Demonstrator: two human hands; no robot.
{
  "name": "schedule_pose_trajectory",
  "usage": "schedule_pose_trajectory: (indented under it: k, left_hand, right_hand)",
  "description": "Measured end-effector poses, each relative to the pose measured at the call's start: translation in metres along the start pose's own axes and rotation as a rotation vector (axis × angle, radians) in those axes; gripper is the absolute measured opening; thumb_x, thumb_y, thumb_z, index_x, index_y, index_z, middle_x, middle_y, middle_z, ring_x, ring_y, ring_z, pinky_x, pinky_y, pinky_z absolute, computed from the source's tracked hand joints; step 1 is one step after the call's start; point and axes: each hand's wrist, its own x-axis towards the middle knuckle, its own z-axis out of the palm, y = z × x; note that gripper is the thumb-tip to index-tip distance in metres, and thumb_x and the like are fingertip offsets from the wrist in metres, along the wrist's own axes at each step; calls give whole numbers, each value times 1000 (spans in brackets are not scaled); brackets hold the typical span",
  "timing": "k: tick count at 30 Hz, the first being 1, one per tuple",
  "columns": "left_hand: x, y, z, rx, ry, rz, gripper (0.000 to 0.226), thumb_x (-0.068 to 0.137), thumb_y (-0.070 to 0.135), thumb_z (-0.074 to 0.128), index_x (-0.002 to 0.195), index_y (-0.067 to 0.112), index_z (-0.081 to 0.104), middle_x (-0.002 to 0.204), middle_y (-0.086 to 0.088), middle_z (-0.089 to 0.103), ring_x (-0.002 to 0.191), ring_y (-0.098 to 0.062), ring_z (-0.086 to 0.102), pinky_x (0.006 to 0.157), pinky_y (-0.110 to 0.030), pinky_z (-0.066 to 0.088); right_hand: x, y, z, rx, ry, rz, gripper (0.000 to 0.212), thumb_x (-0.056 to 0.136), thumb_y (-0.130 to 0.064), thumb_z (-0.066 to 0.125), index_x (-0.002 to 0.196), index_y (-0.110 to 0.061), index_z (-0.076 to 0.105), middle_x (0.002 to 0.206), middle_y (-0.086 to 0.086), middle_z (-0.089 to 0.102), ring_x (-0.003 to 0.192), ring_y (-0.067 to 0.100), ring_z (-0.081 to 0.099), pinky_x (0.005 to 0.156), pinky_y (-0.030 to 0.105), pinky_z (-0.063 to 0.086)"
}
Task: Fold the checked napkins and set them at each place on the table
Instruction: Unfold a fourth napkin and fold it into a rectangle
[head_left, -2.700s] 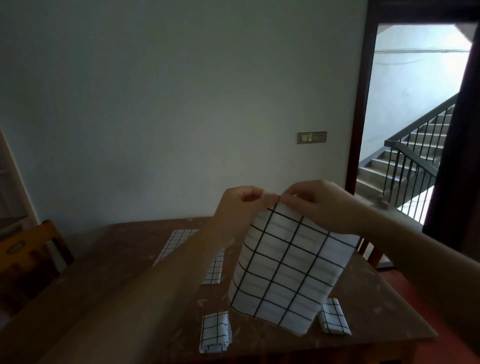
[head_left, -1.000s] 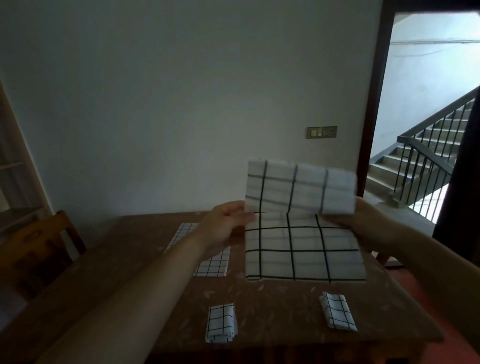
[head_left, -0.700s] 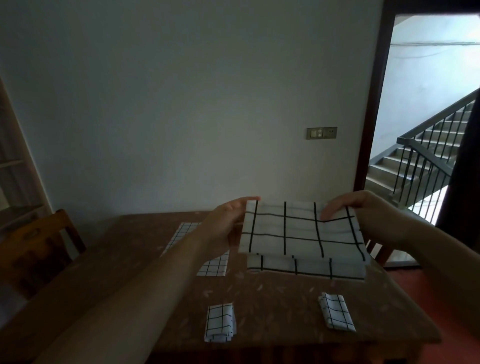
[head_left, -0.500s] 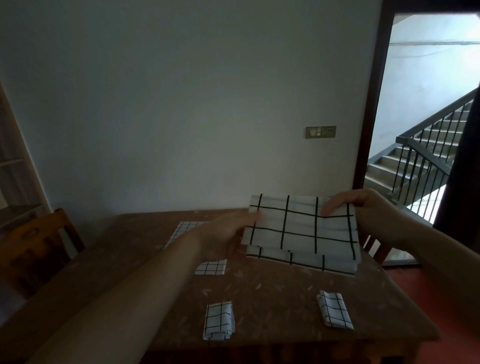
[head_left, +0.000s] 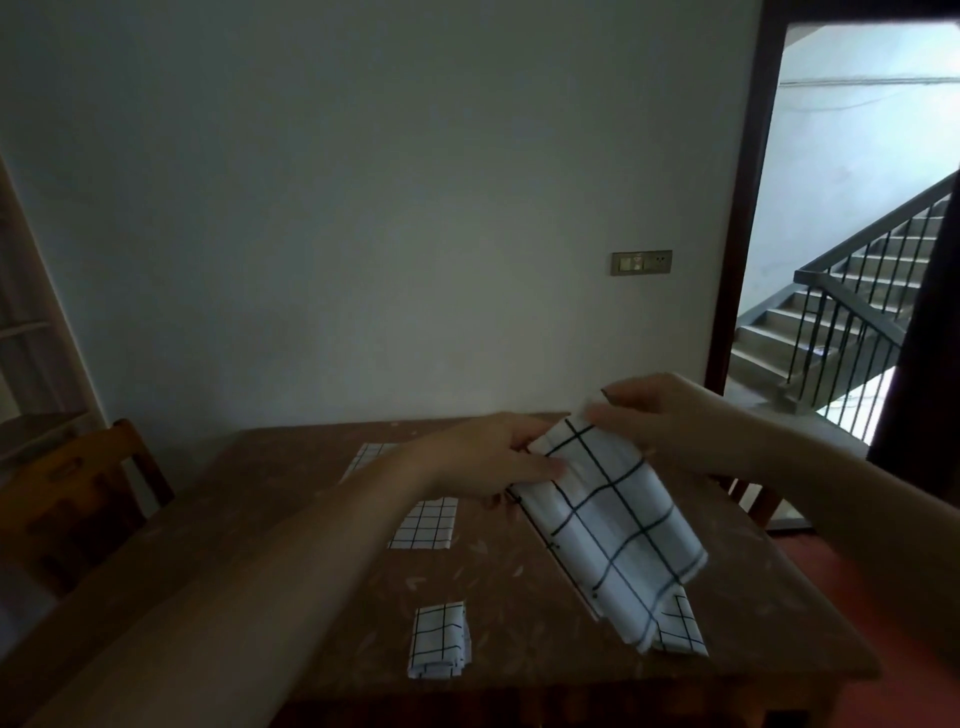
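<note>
Below the fingers (head_left: 540, 467) of both hands, the held napkin (head_left: 608, 519) hangs slanting over the table (head_left: 519, 566), covering part of a folded napkin (head_left: 680, 631) at its lower end. Left of the fingers lies a flat cloth (head_left: 423, 522); nearer the person sits another folded one (head_left: 439, 639). Bare tabletop lies between these. A chair (head_left: 78, 499) blocks the far left side.

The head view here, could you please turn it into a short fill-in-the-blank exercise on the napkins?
1. The held napkin is gripped by ____ hands.
2. The small folded napkin lies on the ____.
3. The held napkin partly hides a folded napkin at the table's ____ side.

Missing words: both; table; right
</note>
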Motion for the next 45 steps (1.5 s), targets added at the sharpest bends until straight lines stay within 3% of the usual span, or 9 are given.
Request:
schedule_pose_trajectory:
  k: [7, 13, 19, 25, 29, 32, 35, 41, 45]
  left_hand:
    - [-5, -21, -11, -162, 240, 106, 12, 88, 30, 69, 76, 28, 73, 71, -4, 60, 60, -14, 50, 60, -30, 40]
    - [-3, -14, -16, -11, 197, 92, 26, 82, 52, 67, 92, 28, 73, 93, 3, 73, 91, -14, 69, 86, -36, 54]
    - [13, 10, -9, 49, 400, 259, 20, 92, 37, 62, 76, 29, 70, 73, 12, 70, 70, -2, 65, 70, -25, 52]
    - [10, -1, -25, 39, 488, 319, 18, 91, 34, 64, 81, 22, 73, 73, -1, 72, 66, -5, 62, 64, -18, 47]
    - [14, 11, -19, 57, 461, 348, 20, 89, 36, 65, 85, 19, 75, 81, -13, 72, 71, -25, 66, 67, -30, 50]
    - [13, 6, -21, -243, 625, 288, 22, 82, 50, 66, 82, 30, 75, 83, 1, 75, 77, -14, 68, 72, -31, 52]
    - [7, -13, -8, -618, 548, 107, 75, 65, 78, 61, 105, 15, 69, 107, -19, 69, 102, -29, 65, 94, -50, 52]
    - [7, -20, 5, -501, 399, 51, 53, 85, 29, 73, 106, -17, 56, 82, -22, 60, 73, -32, 61, 75, -42, 56]
    - [8, -24, 5, -608, 384, 8, 34, 87, 20, 71, 116, 8, 58, 90, -8, 70, 81, -20, 69, 76, -33, 56]
  right_hand:
    - [1, 4, 2, 210, 203, -37, 44, 79, -39, 71, 71, 5, 66, 58, 11, 51, 54, 20, 47, 53, 19, 40]
    - [3, -3, 12, 139, 214, -47, 21, 81, -32, 73, 65, -18, 75, 56, 6, 61, 53, 13, 54, 57, 23, 46]
    - [3, -7, 18, 154, 214, -65, 32, 81, -35, 73, 58, -13, 69, 51, 3, 53, 50, 13, 46, 54, 24, 40]
    - [-21, 19, 11, -85, -444, 225, 23, 88, -29, 67, 82, -7, 71, 75, 1, 73, 71, 13, 72, 66, 20, 54]
    - [-13, 4, 16, -31, -269, 65, 29, 88, -28, 67, 59, -32, 67, 54, -15, 61, 51, -2, 57, 56, 10, 44]
    - [-7, -1, 10, 52, -91, 10, 22, 83, -29, 70, 66, -16, 69, 56, -10, 62, 52, 0, 57, 56, 13, 44]
    - [-4, 1, -3, 122, 85, 42, 38, 79, -38, 69, 63, -4, 64, 53, -3, 59, 50, 9, 55, 58, 19, 47]
    - [-6, 6, -5, 254, 78, 130, 36, 88, -21, 63, 53, -15, 55, 41, -6, 48, 34, 0, 47, 40, 10, 40]
    - [-12, 12, -3, 654, 17, 187, 24, 94, -4, 51, 73, -7, 63, 49, 0, 58, 40, 8, 57, 40, 18, 47]
